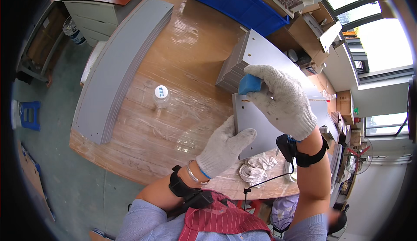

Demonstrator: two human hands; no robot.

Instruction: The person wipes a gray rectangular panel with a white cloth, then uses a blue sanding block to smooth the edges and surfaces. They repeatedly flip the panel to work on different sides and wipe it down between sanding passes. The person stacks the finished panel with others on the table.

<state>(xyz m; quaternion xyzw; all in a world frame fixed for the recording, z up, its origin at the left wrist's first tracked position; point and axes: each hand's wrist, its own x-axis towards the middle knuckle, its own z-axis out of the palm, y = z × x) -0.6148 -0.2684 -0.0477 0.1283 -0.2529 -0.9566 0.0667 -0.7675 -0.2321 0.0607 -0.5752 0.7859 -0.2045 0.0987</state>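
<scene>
White knitted gloves cover both of my hands. Pinched between the thumb and fingers of my right hand (284,104) is a small blue block (249,84), perhaps a sanding sponge. It is at the upper left corner of a grey board (260,128), by a brownish mark. My left hand (226,147) grips the left edge of this board, thumb on its face and fingers around the side. Behind it lies a stack of similar grey boards (271,58) with small holes. A crumpled white cloth (256,169) rests by the board's near edge.
A long stack of curved grey boards (124,67) lies along the left of the film-covered table (182,123). A clear bottle with a white lid (161,94) stands mid-table. At the back are a blue bin (239,2) and cardboard boxes (310,30). Another person (338,221) shows at lower right.
</scene>
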